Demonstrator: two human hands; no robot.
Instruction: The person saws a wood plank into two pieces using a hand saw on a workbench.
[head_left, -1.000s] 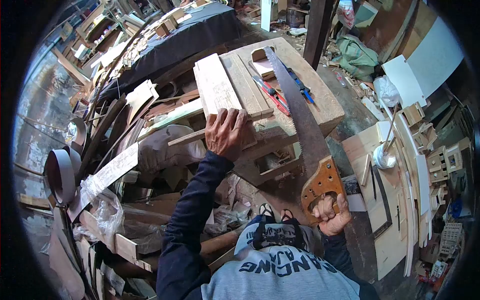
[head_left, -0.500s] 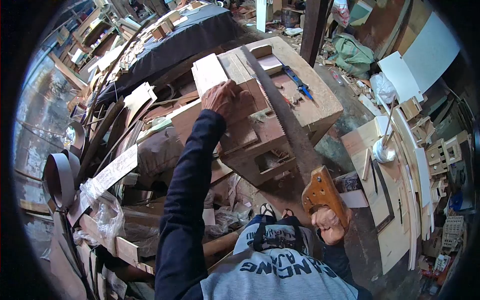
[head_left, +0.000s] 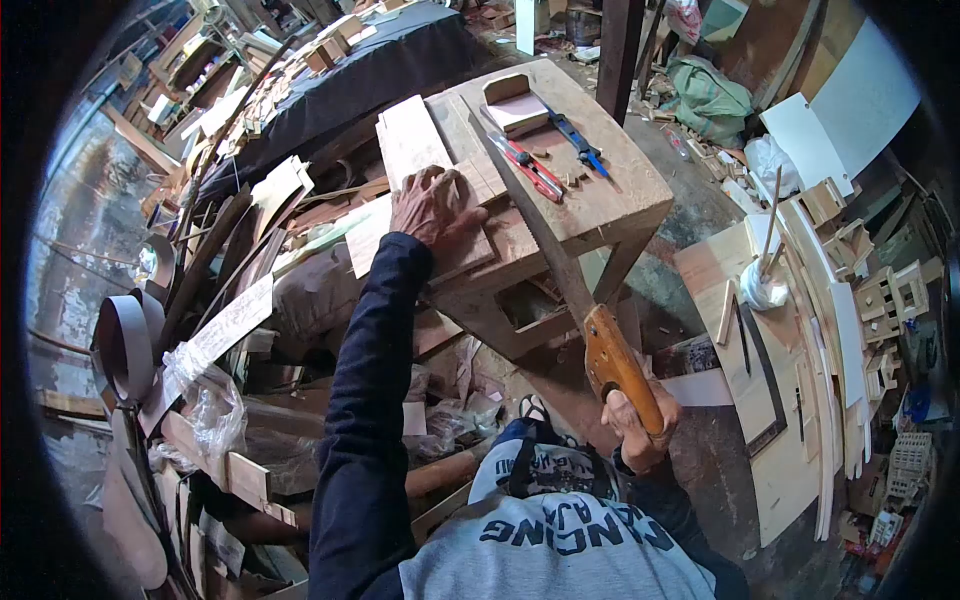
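Observation:
My right hand (head_left: 640, 432) is wrapped round the wooden handle of a handsaw (head_left: 612, 352). Its long, darkened blade slants away from me, alongside the right edge of the boards on the worktable (head_left: 625, 190). My left hand (head_left: 432, 208) lies on a thin wooden board (head_left: 468, 248), fingers bent and apart, partly blurred. Beyond it, a paler board (head_left: 412, 135) sits on the same stack. Right of the blade are a red utility knife (head_left: 535, 172), a blue-and-black tool (head_left: 578, 145) and a small wooden piece with a raised end (head_left: 515, 108).
Scrap wood and plastic wrap (head_left: 215, 400) crowd the left side. Behind stands a table under black cloth (head_left: 400, 65), covered with wood pieces. To the right, a plywood sheet (head_left: 715, 265) carries a white pot (head_left: 765, 287) with sticks and a dark square (head_left: 770, 410).
The saw has turned and shifted left, its blade now lower beside the boards. My right hand moved slightly left and up. The board under my left hand lies flatter, and the red knife is uncovered.

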